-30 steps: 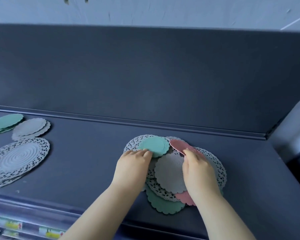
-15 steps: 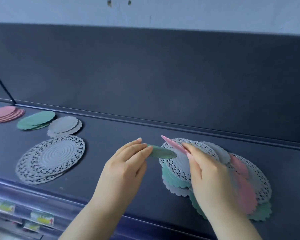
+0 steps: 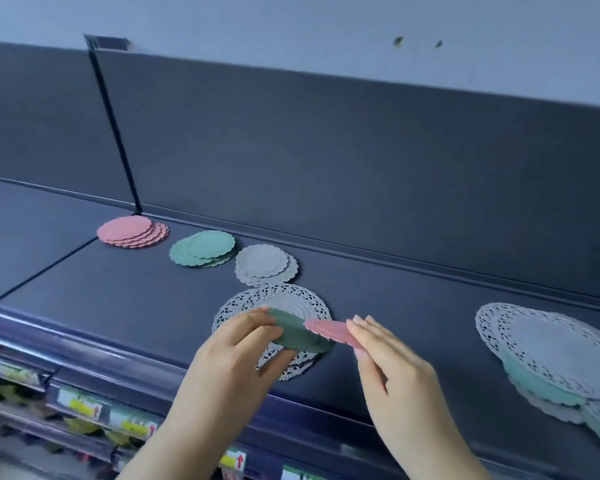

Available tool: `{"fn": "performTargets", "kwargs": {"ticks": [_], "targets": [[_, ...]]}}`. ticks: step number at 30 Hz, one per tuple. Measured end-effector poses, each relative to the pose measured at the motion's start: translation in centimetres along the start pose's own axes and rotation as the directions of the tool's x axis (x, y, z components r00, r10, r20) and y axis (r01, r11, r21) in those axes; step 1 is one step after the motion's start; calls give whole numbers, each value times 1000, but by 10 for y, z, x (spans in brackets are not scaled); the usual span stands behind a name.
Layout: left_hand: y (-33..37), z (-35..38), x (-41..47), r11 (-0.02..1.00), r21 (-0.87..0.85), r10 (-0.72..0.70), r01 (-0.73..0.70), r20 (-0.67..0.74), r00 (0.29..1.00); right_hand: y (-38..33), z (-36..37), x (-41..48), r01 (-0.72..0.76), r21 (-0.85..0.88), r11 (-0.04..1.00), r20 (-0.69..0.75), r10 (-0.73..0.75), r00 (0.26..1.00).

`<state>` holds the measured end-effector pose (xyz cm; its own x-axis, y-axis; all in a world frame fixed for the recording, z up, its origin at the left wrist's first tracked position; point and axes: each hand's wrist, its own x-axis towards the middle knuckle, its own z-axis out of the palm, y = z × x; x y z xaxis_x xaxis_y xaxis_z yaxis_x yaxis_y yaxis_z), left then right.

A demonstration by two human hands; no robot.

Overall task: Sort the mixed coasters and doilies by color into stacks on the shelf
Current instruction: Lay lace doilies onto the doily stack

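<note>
The left hand (image 3: 232, 358) pinches a green coaster (image 3: 295, 330) between thumb and fingers, holding it edge-on above the shelf (image 3: 101, 299). The right hand (image 3: 395, 368) pinches a pink coaster (image 3: 329, 330) by its right rim, fingers laid along the top and thumb beneath. The two coasters overlap in the air, the pink one's left edge lying over the green one (whether they actually touch cannot be told). Both hang just above the lace doily stack (image 3: 291, 299), which lies flat on the shelf near its front lip.

Behind that, in a row running back and to the left, lie three sorted piles: a grey stack (image 3: 265, 265) just beside the doilies, a green stack (image 3: 203, 247) next, and a pink stack (image 3: 132, 232) nearest the dark back panel (image 3: 326, 161). Well apart on the right lies the mixed pile (image 3: 555, 348), white lace doilies on top with green and grey edges showing under them. Blurred price labels (image 3: 80, 407) line the shelf below
</note>
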<state>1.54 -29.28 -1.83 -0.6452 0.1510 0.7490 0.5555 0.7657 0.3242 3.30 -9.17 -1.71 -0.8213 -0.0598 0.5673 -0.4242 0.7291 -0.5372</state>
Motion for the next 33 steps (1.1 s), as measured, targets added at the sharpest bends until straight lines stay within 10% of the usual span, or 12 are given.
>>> {"fn": "performTargets", "kwargs": {"ticks": [33], "targets": [[-164,-3,79,999,-27,-27,29,93,995,-35,98,129,-60,-61,996,74,64,995]]}}
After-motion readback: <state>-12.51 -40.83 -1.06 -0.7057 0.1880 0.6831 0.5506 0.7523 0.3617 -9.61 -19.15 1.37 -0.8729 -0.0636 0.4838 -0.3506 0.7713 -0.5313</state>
